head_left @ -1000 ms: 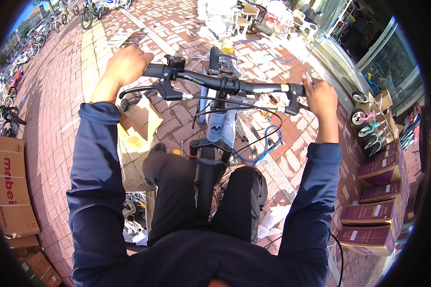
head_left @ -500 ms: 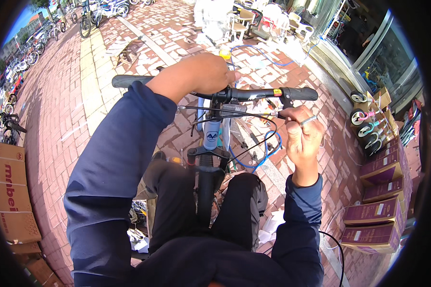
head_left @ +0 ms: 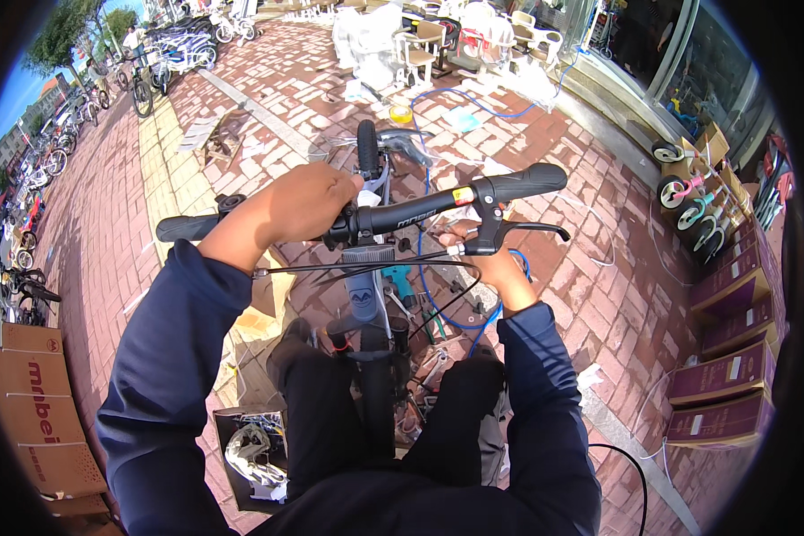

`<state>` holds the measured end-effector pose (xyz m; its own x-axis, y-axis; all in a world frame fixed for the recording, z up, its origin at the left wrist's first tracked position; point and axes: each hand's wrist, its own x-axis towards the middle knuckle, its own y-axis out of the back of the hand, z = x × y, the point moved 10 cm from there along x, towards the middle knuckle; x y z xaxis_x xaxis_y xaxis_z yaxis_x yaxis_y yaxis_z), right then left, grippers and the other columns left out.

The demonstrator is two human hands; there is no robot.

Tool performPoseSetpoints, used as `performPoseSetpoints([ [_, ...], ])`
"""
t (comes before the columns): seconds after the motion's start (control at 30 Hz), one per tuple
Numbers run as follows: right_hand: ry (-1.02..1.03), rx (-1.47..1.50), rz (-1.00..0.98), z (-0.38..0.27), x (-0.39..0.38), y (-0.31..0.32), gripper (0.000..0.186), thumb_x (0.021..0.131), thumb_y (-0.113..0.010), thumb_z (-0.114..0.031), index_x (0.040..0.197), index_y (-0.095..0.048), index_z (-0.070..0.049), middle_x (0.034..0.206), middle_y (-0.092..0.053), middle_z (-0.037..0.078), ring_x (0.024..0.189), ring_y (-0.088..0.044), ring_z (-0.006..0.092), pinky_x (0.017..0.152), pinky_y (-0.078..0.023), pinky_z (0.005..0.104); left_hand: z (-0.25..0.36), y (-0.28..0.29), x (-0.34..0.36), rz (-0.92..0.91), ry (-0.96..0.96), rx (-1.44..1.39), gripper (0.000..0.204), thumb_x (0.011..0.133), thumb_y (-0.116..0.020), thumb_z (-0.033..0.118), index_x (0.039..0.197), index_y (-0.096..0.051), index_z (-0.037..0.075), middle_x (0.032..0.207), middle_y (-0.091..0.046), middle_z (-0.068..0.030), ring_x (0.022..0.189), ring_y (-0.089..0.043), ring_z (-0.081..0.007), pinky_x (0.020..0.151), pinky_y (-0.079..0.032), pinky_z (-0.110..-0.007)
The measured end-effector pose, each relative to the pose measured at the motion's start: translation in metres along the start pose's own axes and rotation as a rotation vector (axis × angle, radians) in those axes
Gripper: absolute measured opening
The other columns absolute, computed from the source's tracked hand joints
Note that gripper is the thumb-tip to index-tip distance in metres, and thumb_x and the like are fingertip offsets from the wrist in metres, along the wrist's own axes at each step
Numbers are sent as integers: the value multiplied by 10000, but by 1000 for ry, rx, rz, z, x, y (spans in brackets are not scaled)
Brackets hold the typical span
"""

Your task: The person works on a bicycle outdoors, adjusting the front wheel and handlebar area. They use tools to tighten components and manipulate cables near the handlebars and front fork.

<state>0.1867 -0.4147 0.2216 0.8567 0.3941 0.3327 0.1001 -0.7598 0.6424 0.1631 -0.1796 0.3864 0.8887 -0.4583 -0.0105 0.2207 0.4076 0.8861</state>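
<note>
A bicycle faces me, its black handlebar [head_left: 406, 214] across the middle and its grey head tube [head_left: 362, 295] below. My left hand [head_left: 308, 204] is curled over the bar beside the stem. Its fingertips are hidden on the far side, so what they grip does not show. My right hand [head_left: 487, 259] is under the black brake lever [head_left: 531, 227], with fingers closed round its housing and partly hidden behind it. A black brake cable [head_left: 357, 265] runs left from that housing, its loose end near my left cuff. The front tyre [head_left: 378, 393] stands between my knees.
A blue hose [head_left: 427, 299] and a teal tool [head_left: 400, 286] lie on the brick paving. Near my left leg stands an open box of parts [head_left: 232, 482]. Cartons [head_left: 40, 411] line the left, purple boxes [head_left: 719, 380] the right. A yellow tape roll [head_left: 400, 114] lies farther off.
The handlebar now slants, its right end higher and farther left in view. My right hand has moved left and under the lever, which now shows. My left hand has shifted left and down.
</note>
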Motion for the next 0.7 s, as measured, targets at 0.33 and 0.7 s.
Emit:
performPoseSetpoints([
  [0.33, 404, 88, -29, -118, 103, -13, 234, 958, -692, -206, 1101, -730, -25, 844, -721, 136, 699, -681, 276, 650, -517, 364, 0, 1, -1, 36, 66, -109, 376, 1084, -442, 273, 912, -618, -11, 688, -527, -179, 643, -474, -272, 669, -432, -401],
  [0.7, 463, 178, -11, -124, 117, -21, 201, 996, -663, -225, 1062, -712, -41, 817, -697, 117, 743, -720, 265, 657, -541, 359, -4, 5, -4, -11, 117, -55, 405, 1052, -458, 227, 1250, -630, -82, 694, -572, -165, 663, -598, -263, 686, -470, -384],
])
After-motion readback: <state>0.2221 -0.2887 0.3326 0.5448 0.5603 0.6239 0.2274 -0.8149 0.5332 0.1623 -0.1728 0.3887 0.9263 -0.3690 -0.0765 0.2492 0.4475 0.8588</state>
